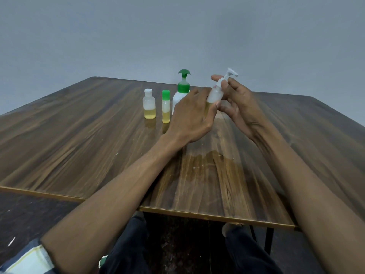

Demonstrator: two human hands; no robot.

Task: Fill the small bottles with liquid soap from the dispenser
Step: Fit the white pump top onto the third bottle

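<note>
Left hand (192, 113) grips small pump bottle (214, 95), part-full; right hand (237, 99) pinches its pump top. Left of green-pump dispenser (182, 89), 2 capped bottles, white-cap (149, 104) & green-cap (166, 106), hold soap. Likely near done.

Bare forearms, a pale striped rolled sleeve (29, 258) at left, dark trousers (246, 252).

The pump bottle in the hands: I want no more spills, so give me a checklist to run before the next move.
1. Left hand grips the pump bottle body: ok.
2. Right hand fingers pinch the white pump head: ok.
3. Pump head screwed fully home: cannot tell.
4. Bottle upright: not ok, it tilts.
5. Flip-cap bottle and green-cap bottle capped and standing: ok.
6. Table dry: not ok, a wet patch lies near the front edge.
</note>
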